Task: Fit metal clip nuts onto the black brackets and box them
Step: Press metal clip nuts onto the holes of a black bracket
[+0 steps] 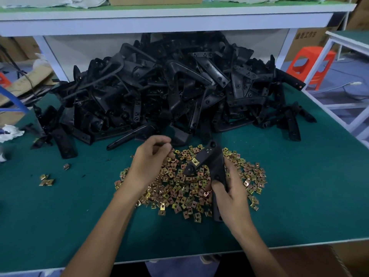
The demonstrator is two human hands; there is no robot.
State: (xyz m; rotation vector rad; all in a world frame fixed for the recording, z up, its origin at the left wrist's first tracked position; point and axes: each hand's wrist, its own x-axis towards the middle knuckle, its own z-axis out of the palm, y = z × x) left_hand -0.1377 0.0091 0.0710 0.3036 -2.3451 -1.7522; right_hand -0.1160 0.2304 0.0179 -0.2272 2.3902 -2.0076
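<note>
My right hand grips a black angled bracket above a spread of brass-coloured clip nuts on the green table. One clip nut sits fitted on the bracket's upper arm. My left hand hovers over the left part of the nut pile with its fingers curled together; whether a nut is pinched between them is hidden. A large heap of black brackets fills the back of the table.
A few stray clip nuts lie at the left on the green table. A white shelf overhangs the bracket heap. A brown cardboard box stands below the table's front right edge. An orange stool is at the right.
</note>
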